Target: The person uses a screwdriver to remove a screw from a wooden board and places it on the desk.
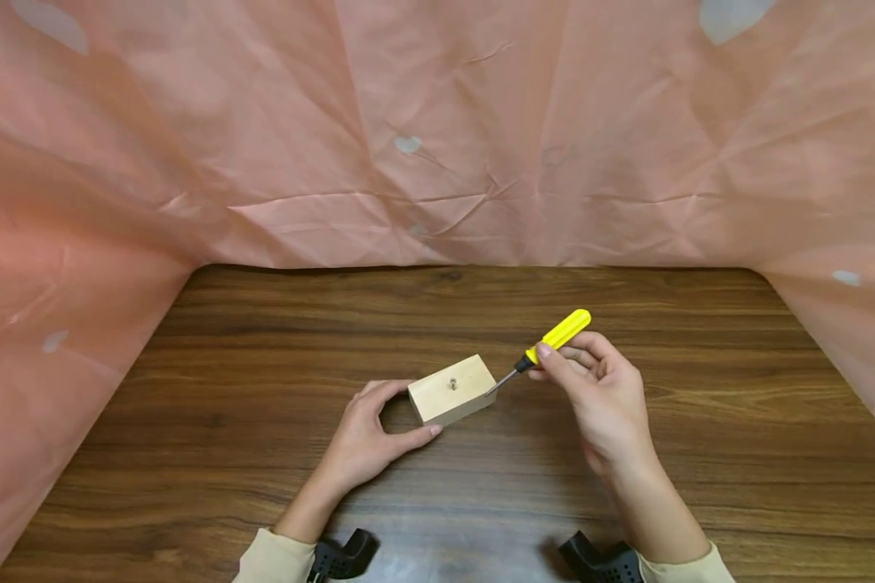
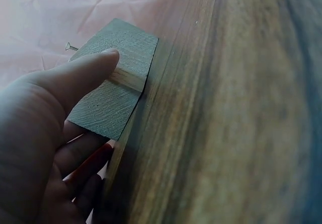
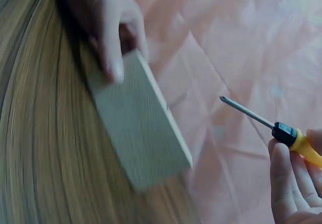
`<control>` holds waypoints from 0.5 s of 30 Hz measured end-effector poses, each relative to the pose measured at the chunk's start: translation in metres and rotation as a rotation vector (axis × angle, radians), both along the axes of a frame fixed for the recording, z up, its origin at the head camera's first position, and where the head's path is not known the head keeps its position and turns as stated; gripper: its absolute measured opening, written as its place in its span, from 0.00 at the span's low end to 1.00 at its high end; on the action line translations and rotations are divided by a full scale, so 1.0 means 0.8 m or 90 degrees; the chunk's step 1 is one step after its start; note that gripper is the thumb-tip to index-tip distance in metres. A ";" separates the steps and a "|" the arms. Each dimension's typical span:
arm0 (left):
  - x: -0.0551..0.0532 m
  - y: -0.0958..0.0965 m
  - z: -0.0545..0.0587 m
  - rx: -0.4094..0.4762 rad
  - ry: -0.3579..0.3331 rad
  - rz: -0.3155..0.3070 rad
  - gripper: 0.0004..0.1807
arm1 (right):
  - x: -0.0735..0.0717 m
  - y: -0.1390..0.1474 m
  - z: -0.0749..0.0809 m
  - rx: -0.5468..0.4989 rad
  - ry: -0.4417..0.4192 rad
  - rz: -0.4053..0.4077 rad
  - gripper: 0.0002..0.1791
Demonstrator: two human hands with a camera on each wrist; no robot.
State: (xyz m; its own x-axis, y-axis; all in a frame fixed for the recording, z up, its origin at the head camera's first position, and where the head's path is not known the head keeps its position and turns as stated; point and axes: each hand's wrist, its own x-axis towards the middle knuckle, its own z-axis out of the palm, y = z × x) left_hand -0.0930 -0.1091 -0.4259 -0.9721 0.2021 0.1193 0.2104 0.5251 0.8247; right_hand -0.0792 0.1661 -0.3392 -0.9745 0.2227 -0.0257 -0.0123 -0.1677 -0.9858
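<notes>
A pale wooden block [image 1: 433, 398] rests on the table, with a small screw [image 1: 453, 384] standing up from its top face. My left hand [image 1: 364, 444] grips the block's left end between thumb and fingers; the left wrist view shows the thumb across the block's end grain [image 2: 128, 48]. My right hand [image 1: 614, 405] holds a screwdriver [image 1: 565, 329] with a yellow handle and black collar, slanting down to the left. In the right wrist view, its bare metal tip [image 3: 224, 99] is apart from the screw, which looks blurred there.
The brown wood-grain table [image 1: 262, 324] extends around both hands. Pink cloth [image 1: 445, 97] with pale heart shapes hangs behind it and along both sides. Black devices [image 1: 346, 555] sit on the wrists beside light sleeves.
</notes>
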 end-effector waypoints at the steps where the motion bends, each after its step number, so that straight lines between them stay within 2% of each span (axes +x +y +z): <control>1: 0.000 0.001 -0.002 0.000 0.006 0.001 0.30 | 0.000 -0.007 0.002 -0.006 0.001 -0.006 0.06; 5: 0.000 0.002 -0.008 0.001 0.052 0.002 0.30 | -0.005 -0.032 0.007 -0.025 0.022 -0.014 0.06; 7: 0.001 0.002 -0.006 0.000 0.057 0.004 0.30 | -0.010 -0.041 0.008 -0.031 0.035 -0.015 0.07; 11: 0.000 0.001 -0.004 0.000 0.032 0.005 0.30 | -0.021 -0.053 0.007 -0.043 0.062 -0.023 0.08; 15: 0.002 0.000 0.000 -0.003 0.011 0.001 0.31 | -0.025 -0.059 0.002 -0.025 0.083 -0.025 0.09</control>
State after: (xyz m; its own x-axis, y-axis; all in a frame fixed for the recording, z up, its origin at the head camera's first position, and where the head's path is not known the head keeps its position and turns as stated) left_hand -0.0917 -0.1090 -0.4259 -0.9703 0.2004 0.1352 0.2234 0.5291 0.8186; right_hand -0.0994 0.1187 -0.3376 -0.9606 0.2624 0.0913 -0.1475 -0.2029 -0.9680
